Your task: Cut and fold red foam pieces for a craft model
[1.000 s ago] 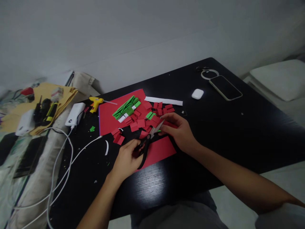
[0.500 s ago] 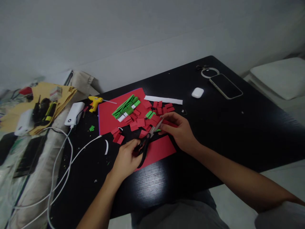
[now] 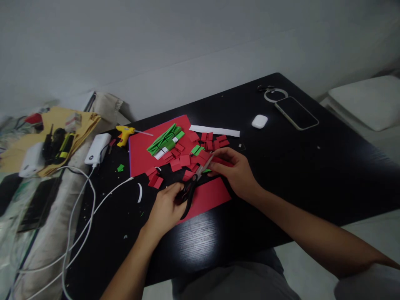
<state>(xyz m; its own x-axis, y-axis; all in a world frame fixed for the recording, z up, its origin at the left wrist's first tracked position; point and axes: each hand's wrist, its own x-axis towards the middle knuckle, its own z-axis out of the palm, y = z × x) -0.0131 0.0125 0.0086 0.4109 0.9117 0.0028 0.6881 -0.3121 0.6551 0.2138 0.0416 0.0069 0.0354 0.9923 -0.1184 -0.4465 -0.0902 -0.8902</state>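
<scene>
My left hand point(image 3: 167, 206) is closed around the black handles of a pair of scissors point(image 3: 189, 191), whose blades point up and right toward my other hand. Between the thumb and fingers of my right hand point(image 3: 236, 171) is a red paper strip point(image 3: 223, 161), its end at the scissor tips. Around and beyond the blades lie several folded red paper pieces point(image 3: 175, 165) and a folded green piece point(image 3: 197, 150). Under the scissors a red paper sheet point(image 3: 209, 196) lies flat. A bundle of folded green paper point(image 3: 165, 139) rests on another red sheet point(image 3: 137, 154) farther back.
A yellow glue gun point(image 3: 125, 135), a white power bank point(image 3: 97, 148) and white cables point(image 3: 93, 200) are at the left. A white paper strip point(image 3: 215, 131) lies behind the pieces. On the right are a white earbud case point(image 3: 259, 121) and a phone point(image 3: 296, 113).
</scene>
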